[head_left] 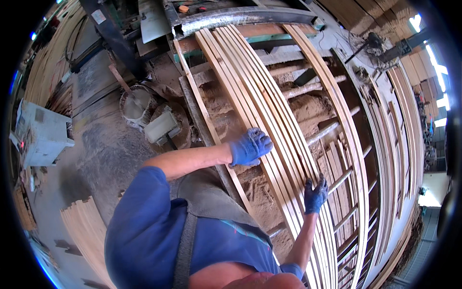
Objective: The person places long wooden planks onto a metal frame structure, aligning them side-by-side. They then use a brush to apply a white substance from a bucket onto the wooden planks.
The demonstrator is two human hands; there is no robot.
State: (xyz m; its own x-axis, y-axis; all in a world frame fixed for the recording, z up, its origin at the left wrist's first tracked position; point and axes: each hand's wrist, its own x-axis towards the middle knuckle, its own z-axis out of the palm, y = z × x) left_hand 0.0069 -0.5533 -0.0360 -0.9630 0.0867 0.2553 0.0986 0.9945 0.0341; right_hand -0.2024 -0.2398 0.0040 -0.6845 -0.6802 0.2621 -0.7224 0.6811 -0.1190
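Several long pale wooden strips (pixel 257 98) lie side by side as a bundle, running away from me across a metal roller frame. My left hand (pixel 250 147), in a blue work glove, is at the bundle's left edge. Its fingers are curled over the outer strips, and their tips are partly hidden. Nearer to me, my right hand (pixel 315 193), in a darker-looking blue glove, rests against the right edge of the bundle. Its fingers are apart and point away from me.
A separate pair of strips (pixel 337 103) lies to the right, and a thin strip (pixel 204 113) to the left. Metal rollers (pixel 323 133) cross above sawdust (pixel 308 108). A bucket (pixel 138 103) stands left of the frame, a grey cabinet (pixel 43 132) farther left. More boards (pixel 402 130) are stacked right.
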